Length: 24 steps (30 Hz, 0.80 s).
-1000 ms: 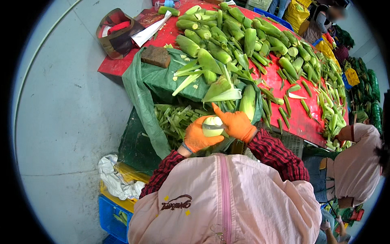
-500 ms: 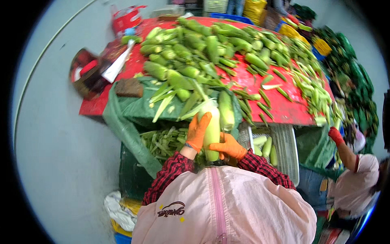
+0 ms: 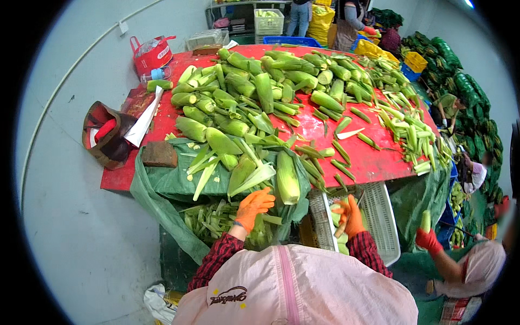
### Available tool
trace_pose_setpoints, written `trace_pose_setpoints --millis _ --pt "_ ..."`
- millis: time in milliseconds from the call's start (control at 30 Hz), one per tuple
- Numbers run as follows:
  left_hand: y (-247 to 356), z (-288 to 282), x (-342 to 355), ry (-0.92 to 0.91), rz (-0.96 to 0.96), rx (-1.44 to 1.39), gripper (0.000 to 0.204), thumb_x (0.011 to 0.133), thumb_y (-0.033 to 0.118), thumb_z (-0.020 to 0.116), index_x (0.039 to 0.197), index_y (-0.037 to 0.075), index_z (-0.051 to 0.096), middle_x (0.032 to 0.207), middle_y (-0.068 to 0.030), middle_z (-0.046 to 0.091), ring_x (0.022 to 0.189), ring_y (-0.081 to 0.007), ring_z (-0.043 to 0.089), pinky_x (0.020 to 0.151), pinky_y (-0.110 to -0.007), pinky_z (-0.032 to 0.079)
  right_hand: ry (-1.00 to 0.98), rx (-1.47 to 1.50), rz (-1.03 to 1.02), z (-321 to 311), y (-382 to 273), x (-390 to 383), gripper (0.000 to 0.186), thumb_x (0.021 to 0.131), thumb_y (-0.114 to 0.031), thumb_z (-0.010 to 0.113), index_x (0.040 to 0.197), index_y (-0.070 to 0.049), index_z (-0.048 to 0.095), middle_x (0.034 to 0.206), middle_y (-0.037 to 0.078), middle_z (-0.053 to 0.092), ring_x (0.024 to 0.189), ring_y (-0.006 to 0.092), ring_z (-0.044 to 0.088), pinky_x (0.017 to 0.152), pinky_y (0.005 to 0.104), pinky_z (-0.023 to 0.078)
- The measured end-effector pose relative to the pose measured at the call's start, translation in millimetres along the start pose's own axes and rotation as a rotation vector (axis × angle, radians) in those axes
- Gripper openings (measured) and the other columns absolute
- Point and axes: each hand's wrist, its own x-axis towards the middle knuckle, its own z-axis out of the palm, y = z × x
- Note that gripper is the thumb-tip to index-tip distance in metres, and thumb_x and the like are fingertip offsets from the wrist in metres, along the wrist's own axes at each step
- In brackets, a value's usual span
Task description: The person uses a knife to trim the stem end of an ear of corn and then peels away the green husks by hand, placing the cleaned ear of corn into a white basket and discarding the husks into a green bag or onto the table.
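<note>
Head view: L grip (image 3: 253,209) half-open, empty, nr corn ear (image 3: 287,179); R grip (image 3: 352,218) closed rnd knife (image 3: 340,228).

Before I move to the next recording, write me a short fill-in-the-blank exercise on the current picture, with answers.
1. The left hand and right hand wear gloves coloured ____.
2. Of the two hands, the one nearer the white plastic crate is the ____ one.
3. The husk-covered corn ears are heaped on a tabletop coloured ____.
4. The brown brick rests on a sheet coloured ____.

Missing words: orange; right; red; green.
</note>
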Motion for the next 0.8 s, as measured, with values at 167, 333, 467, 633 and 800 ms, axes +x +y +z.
trace_pose_setpoints --millis 167,333,467,633,800 --pt "-5 -14 11 0.240 0.089 -0.091 0.041 0.094 0.039 0.059 0.118 0.006 0.064 0.108 -0.0134 0.070 0.091 -0.0211 0.068 0.079 -0.030 0.050 -0.104 -0.381 -0.415 115 -144 112 0.050 0.091 -0.038 0.060 0.123 0.001 0.060 0.093 0.011 0.072 0.043 0.0068 0.049 0.040 0.0231 0.036" --pt "-15 -9 -2 0.554 0.065 -0.138 0.044 0.094 0.041 0.059 0.121 0.006 0.064 0.109 -0.0143 0.069 0.092 -0.0220 0.068 0.079 -0.031 0.050 -0.172 -0.609 -0.543 229 -200 271 0.072 0.083 -0.044 0.066 0.134 0.004 0.051 0.102 0.015 0.069 0.048 0.0151 0.059 0.047 0.0298 0.047" --pt "-59 -16 -33 0.718 0.039 -0.169 0.047 0.095 0.042 0.058 0.124 0.006 0.061 0.107 -0.0134 0.069 0.091 -0.0223 0.068 0.076 -0.032 0.051 -0.140 -1.030 -0.385 295 -193 359 0.098 0.072 -0.057 0.071 0.141 0.006 0.038 0.098 0.021 0.069 0.059 0.0296 0.068 0.063 0.0365 0.055" --pt "-65 -8 -55 0.804 0.027 -0.179 0.046 0.096 0.035 0.057 0.128 0.002 0.058 0.105 -0.0110 0.069 0.088 -0.0190 0.066 0.073 -0.029 0.050 -0.141 -0.866 -0.322 319 -163 379 0.079 0.069 -0.054 0.076 0.117 0.006 0.058 0.085 0.019 0.070 0.058 0.0252 0.068 0.060 0.0348 0.055" --pt "-17 -21 -44 0.744 0.266 0.063 0.043 0.095 0.017 0.060 0.132 -0.004 0.052 0.123 -0.0124 0.061 0.104 -0.0195 0.061 0.091 -0.031 0.049 -0.601 -0.380 -0.056 298 -202 273 0.048 0.083 -0.054 0.064 0.082 -0.006 0.070 0.055 0.004 0.058 0.037 0.0143 0.046 0.039 0.0263 0.039"
